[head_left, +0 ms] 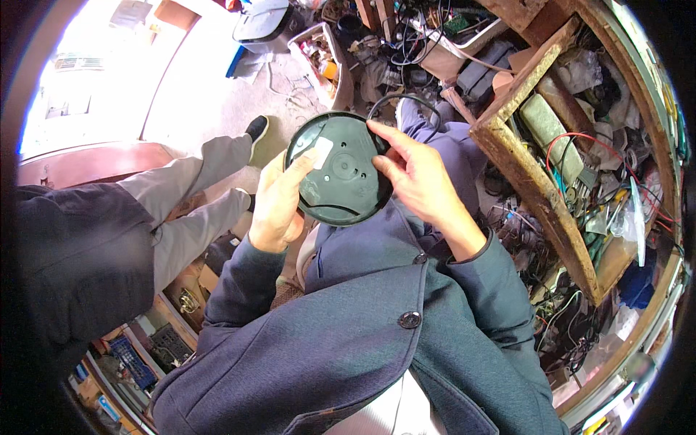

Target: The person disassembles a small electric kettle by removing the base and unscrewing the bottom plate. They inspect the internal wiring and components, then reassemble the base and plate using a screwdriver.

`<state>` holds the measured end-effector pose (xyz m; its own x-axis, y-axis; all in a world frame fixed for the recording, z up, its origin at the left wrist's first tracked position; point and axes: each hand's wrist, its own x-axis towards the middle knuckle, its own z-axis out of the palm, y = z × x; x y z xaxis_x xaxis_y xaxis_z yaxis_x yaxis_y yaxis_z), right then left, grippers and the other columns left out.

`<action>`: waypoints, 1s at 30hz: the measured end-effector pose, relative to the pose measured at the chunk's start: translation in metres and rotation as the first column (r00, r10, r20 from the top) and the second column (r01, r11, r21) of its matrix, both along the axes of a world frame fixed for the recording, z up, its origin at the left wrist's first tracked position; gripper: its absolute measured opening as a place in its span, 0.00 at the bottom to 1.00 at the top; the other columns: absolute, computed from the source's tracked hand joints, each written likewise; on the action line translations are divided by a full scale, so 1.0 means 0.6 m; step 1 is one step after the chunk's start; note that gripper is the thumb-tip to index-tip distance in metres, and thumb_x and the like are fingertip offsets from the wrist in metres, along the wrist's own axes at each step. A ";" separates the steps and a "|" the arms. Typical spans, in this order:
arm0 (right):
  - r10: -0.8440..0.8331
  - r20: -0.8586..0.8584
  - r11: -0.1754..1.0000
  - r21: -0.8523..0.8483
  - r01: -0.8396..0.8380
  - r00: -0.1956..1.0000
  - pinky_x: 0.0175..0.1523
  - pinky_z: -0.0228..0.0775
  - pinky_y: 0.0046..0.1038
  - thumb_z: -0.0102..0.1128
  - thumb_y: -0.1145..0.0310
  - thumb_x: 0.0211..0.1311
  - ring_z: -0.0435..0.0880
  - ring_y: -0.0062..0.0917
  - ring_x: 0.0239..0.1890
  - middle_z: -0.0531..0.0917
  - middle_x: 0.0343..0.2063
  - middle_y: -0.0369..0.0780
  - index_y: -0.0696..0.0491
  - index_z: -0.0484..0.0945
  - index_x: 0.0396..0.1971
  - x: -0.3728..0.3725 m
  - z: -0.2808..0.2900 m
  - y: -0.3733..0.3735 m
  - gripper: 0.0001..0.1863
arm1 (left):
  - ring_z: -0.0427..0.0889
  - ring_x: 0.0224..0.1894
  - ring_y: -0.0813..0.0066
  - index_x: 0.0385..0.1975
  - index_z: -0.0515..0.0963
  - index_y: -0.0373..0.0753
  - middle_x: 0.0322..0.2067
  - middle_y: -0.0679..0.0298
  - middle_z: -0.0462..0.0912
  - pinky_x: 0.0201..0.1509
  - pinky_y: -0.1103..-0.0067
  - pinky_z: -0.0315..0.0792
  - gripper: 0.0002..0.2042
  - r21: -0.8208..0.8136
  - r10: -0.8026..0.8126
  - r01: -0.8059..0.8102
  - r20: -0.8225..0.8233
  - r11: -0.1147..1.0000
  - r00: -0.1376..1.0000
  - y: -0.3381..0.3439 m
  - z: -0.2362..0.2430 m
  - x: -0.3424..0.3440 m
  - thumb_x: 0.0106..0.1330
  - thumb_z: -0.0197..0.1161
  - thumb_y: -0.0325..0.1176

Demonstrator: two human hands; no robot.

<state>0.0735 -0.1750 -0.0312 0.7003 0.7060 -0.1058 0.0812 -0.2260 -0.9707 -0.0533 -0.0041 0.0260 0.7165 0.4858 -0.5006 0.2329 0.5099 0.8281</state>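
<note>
In front of my lap I hold a round dark base point(337, 194), which looks like an electric kettle's power base. Its underside faces up, with small screw holes, a circular centre and a white label point(324, 154). My left hand point(277, 203) grips its left rim, the thumb lying over the top by the label. At the right rim, the index finger and thumb of my right hand point(428, 181) close on the edge; the other fingers are curled. A black cord point(406, 96) loops out behind the base, beyond my right fingers.
A worn wooden frame point(536, 212) with wires and scraps stands at right. Ahead are an open cardboard box point(342, 90) of odds and ends and a grey bin point(262, 25). Another person in grey trousers point(192, 250) stands close on the left, above trays with a blue basket point(133, 360).
</note>
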 end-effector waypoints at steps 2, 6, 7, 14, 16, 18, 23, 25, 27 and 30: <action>0.037 -0.107 0.998 0.059 -0.031 0.994 0.35 0.73 0.27 0.65 0.74 0.63 0.80 0.19 0.26 0.82 0.25 0.41 0.52 0.77 0.62 0.008 -0.011 -0.005 0.26 | 0.84 0.47 0.75 0.54 0.79 0.31 0.47 0.60 0.85 0.52 0.77 0.79 0.13 -0.028 0.006 -0.006 -0.004 1.000 1.000 -0.002 0.006 0.002 0.74 0.61 0.30; 0.050 -0.139 0.996 0.074 -0.040 0.989 0.35 0.72 0.24 0.65 0.74 0.63 0.77 0.16 0.26 0.80 0.24 0.37 0.53 0.78 0.62 0.013 -0.010 -0.008 0.26 | 0.85 0.46 0.74 0.54 0.78 0.30 0.47 0.59 0.85 0.51 0.77 0.80 0.14 -0.046 0.011 -0.012 -0.029 0.999 1.000 -0.002 -0.001 0.000 0.74 0.61 0.31; 0.053 -0.145 0.996 0.073 -0.043 0.988 0.34 0.72 0.24 0.65 0.74 0.63 0.77 0.15 0.26 0.80 0.24 0.37 0.52 0.78 0.62 0.014 -0.008 -0.009 0.26 | 0.85 0.46 0.74 0.54 0.78 0.30 0.47 0.59 0.85 0.50 0.77 0.80 0.14 -0.046 0.015 -0.017 -0.028 0.999 0.999 -0.001 -0.003 -0.001 0.74 0.61 0.31; 0.023 -0.278 0.979 0.200 0.034 0.960 0.32 0.69 0.21 0.65 0.75 0.62 0.74 0.12 0.26 0.80 0.24 0.31 0.51 0.79 0.62 0.005 -0.018 -0.012 0.25 | 0.85 0.45 0.76 0.55 0.77 0.30 0.47 0.60 0.85 0.51 0.78 0.80 0.16 0.000 -0.015 0.015 -0.003 1.000 1.000 -0.004 0.004 0.003 0.73 0.63 0.33; 0.004 -0.245 0.980 0.192 0.044 0.970 0.33 0.70 0.23 0.66 0.74 0.62 0.76 0.14 0.25 0.81 0.24 0.34 0.50 0.79 0.61 0.004 -0.022 -0.012 0.25 | 0.84 0.45 0.76 0.55 0.77 0.30 0.46 0.60 0.85 0.50 0.78 0.80 0.16 0.011 -0.027 0.027 -0.003 1.000 1.000 -0.003 0.003 0.002 0.73 0.63 0.33; -0.008 -0.155 0.991 0.129 0.028 0.988 0.33 0.72 0.25 0.66 0.73 0.62 0.78 0.18 0.24 0.82 0.24 0.38 0.49 0.80 0.61 0.006 -0.013 -0.014 0.25 | 0.84 0.44 0.76 0.55 0.77 0.30 0.46 0.61 0.85 0.50 0.78 0.79 0.16 0.008 -0.034 0.034 -0.004 0.999 0.999 -0.003 -0.001 0.000 0.73 0.64 0.32; 0.032 0.041 0.993 -0.111 -0.027 0.999 0.35 0.75 0.32 0.69 0.72 0.60 0.83 0.31 0.25 0.84 0.26 0.46 0.46 0.80 0.60 0.018 0.031 -0.020 0.26 | 0.84 0.44 0.76 0.55 0.78 0.30 0.46 0.61 0.85 0.50 0.78 0.79 0.16 -0.013 -0.038 0.038 -0.010 0.999 0.999 -0.005 -0.012 -0.007 0.72 0.65 0.30; -0.005 0.064 0.999 -0.036 0.007 0.998 0.35 0.75 0.32 0.69 0.71 0.60 0.82 0.32 0.24 0.84 0.26 0.45 0.46 0.81 0.60 0.014 0.019 -0.018 0.26 | 0.84 0.44 0.76 0.54 0.78 0.31 0.46 0.61 0.85 0.49 0.77 0.80 0.15 -0.018 -0.046 0.046 0.008 0.999 0.999 -0.010 -0.003 -0.002 0.71 0.66 0.29; -0.032 0.101 0.999 0.013 0.030 0.994 0.36 0.76 0.33 0.69 0.70 0.60 0.83 0.34 0.25 0.85 0.27 0.45 0.47 0.81 0.59 0.008 0.009 -0.014 0.25 | 0.84 0.43 0.77 0.53 0.79 0.31 0.45 0.61 0.85 0.49 0.77 0.80 0.15 0.006 -0.030 0.030 0.030 1.000 0.999 -0.018 0.003 0.000 0.70 0.67 0.29; -0.059 0.151 0.998 0.021 0.057 0.987 0.40 0.78 0.35 0.70 0.68 0.59 0.86 0.36 0.32 0.86 0.34 0.47 0.50 0.80 0.58 -0.002 0.015 -0.008 0.25 | 0.82 0.42 0.80 0.51 0.80 0.31 0.42 0.63 0.86 0.48 0.79 0.78 0.13 0.189 -0.050 0.046 0.016 0.981 0.999 -0.025 -0.001 -0.002 0.69 0.67 0.29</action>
<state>0.0725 -0.1798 -0.0224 0.7470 0.6646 0.0166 0.2152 -0.2182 -0.9519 -0.0542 -0.0192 0.0257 0.7502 0.5351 -0.3883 0.2354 0.3326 0.9132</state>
